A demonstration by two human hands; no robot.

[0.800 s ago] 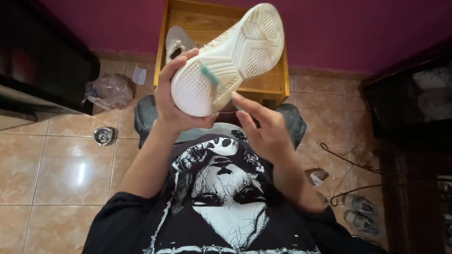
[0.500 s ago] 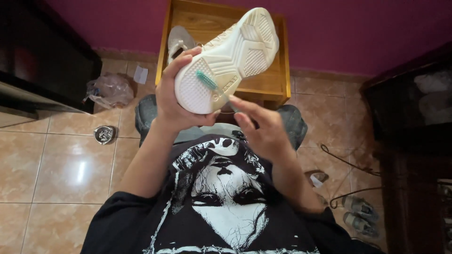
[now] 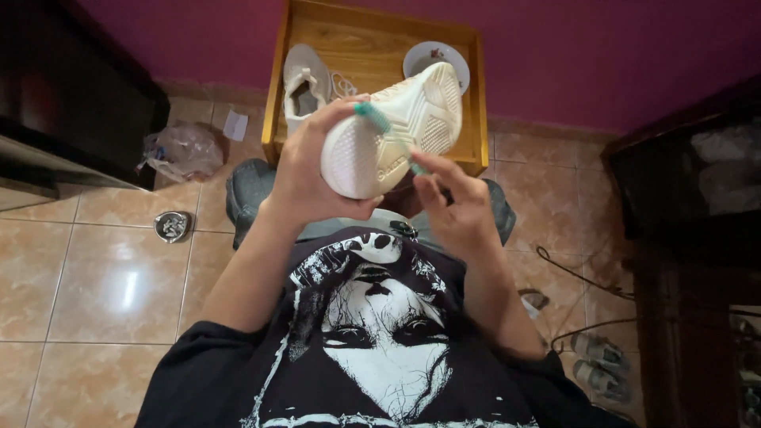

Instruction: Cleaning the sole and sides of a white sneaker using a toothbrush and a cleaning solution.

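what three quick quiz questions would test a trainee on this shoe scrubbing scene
1. Which hand grips the white shoe?
2. True or false: the green toothbrush touches the shoe's sole.
3. What sits on the wooden table with the bowl? A) a cup B) a second shoe C) a towel

Key
1. The left hand; the right hand holds the toothbrush.
2. True.
3. B.

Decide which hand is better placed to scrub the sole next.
Right. The right hand holds the toothbrush with its bristles on the sole; the left hand is occupied gripping the shoe.
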